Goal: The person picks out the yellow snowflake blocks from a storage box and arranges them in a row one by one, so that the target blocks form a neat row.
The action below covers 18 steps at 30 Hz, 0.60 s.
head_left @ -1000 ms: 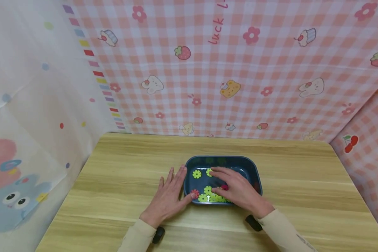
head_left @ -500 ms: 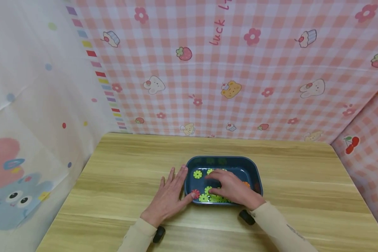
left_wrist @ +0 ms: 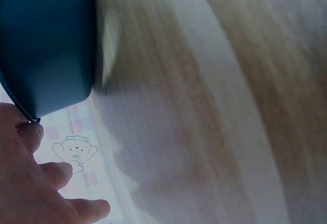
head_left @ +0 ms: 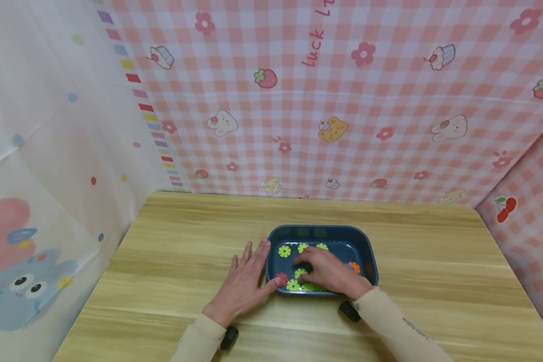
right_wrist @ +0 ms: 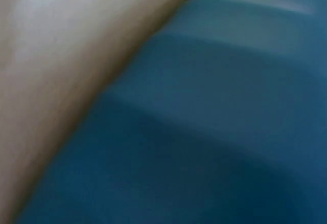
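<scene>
A dark blue rectangular box [head_left: 344,236] with rounded corners holds several notched plastic snowflake discs. My left hand [head_left: 240,286] lies along the box's left side, fingers straight at its wall, thumb over the near left rim by a red disc [head_left: 281,277]. Inside the box, my right hand [head_left: 330,271] bends its fingers down above the green discs [head_left: 293,285] near the front. A gap shows between its index finger and thumb. In the left wrist view, left fingers [left_wrist: 56,175] spread beside the box's outer wall [left_wrist: 46,45]. The right wrist view shows mostly blue wall [right_wrist: 204,91].
Loose green discs [head_left: 284,251] lie toward the back of the box, and an orange disc [head_left: 354,267] sits at its right. The wooden table [head_left: 185,236] backs onto a pink checked cloth [head_left: 298,166]. A white printed cloth [head_left: 63,151] hangs at left.
My right hand has shifted left and a little lower in the box, with its fingers bent more, uncovering the orange disc and a green disc at the back. The left hand stays in place.
</scene>
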Tool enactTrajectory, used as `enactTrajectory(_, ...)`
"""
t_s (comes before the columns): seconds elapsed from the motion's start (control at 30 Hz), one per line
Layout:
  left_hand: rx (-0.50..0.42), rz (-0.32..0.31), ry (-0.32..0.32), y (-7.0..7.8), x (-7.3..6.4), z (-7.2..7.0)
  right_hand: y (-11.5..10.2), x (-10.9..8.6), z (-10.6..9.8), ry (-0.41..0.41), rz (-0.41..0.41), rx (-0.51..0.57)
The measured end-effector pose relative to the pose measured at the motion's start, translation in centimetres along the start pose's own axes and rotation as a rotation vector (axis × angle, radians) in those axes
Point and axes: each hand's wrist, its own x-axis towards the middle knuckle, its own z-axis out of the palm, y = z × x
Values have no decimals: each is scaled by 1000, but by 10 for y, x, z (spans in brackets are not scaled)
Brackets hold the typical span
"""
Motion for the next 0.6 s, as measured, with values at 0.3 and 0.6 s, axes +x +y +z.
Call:
enactTrajectory(0.3,-14,1,12,0,1,1,0,1,3,5,20,-34)
enactTrajectory(0.6,-23,-3,7,1,0,1,-3,2,5,12,26,-74)
